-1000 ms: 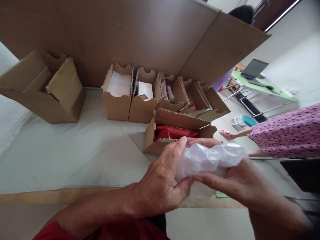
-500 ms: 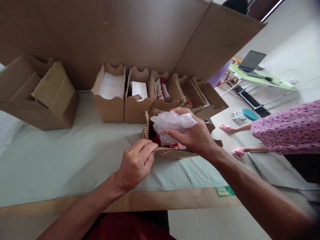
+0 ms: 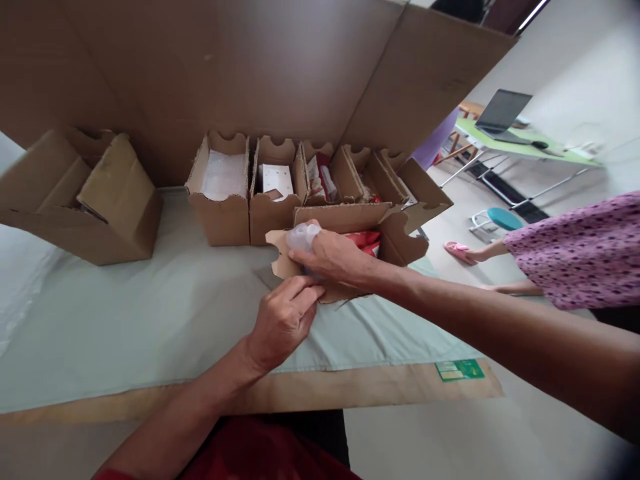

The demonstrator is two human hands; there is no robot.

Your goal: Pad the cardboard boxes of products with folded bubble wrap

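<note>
A small open cardboard box (image 3: 403, 241) stands in front of the row of boxes, with red packets (image 3: 369, 241) inside. My left hand (image 3: 289, 313) is closed in a pinch on its near rim. At the left end of the box, my right hand (image 3: 334, 255) is closed around a crumpled wad of translucent plastic wrap (image 3: 301, 237). The wad is partly hidden by my fingers and sits down between the walls. The lower part of the wad and most of the box's contents are covered by my hand.
Behind stands a row of open cardboard boxes (image 3: 227, 223) holding packed goods, including a white box (image 3: 277, 180). A larger box (image 3: 125, 220) is at left, a tall cardboard panel (image 3: 225, 80) at the back. Right of the table are a person's pink skirt (image 3: 585, 250) and a laptop (image 3: 503, 117).
My right hand has moved left and down with the plastic wrap, into the left end of the box. The box has turned and shifted left; my left hand keeps its pinch on the rim.
</note>
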